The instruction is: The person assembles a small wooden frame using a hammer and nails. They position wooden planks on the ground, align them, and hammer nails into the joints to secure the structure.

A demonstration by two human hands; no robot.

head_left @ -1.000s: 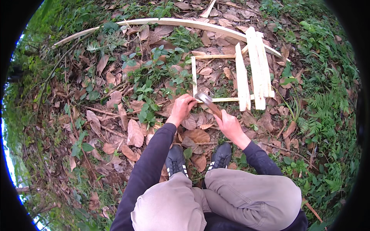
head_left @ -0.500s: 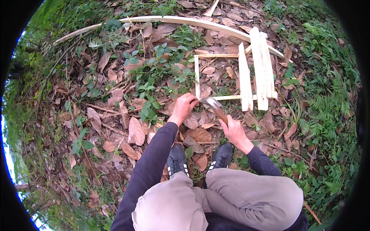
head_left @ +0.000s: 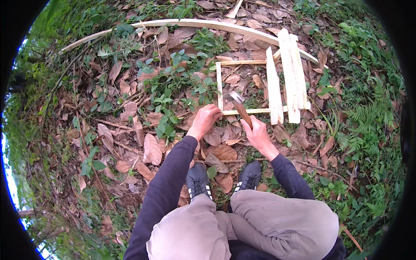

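My right hand [head_left: 258, 136] is wrapped round the wooden handle of a claw hammer [head_left: 242, 112]. The metal head is raised a little above the near strip of a pale wooden frame [head_left: 253, 111]. At that frame's near left corner, my left hand [head_left: 205, 121] is closed in a pinch; whatever lies between the fingertips is too small to make out. Thin strips form the frame's left, far and near sides. Across its right part lie a pointed slat [head_left: 274, 89] and wider rough boards [head_left: 291, 78].
A long curved-looking wooden strip [head_left: 186, 21] lies beyond the frame. Dry brown leaves [head_left: 152, 149] and low green plants [head_left: 162, 102] cover the ground. My shoes [head_left: 198, 180] are just below my hands, and ferns [head_left: 368, 117] grow at the right.
The hammer head has lifted up and away from the frame's near left corner, and my right hand has shifted slightly up and left. My left hand stays pinched at the corner.
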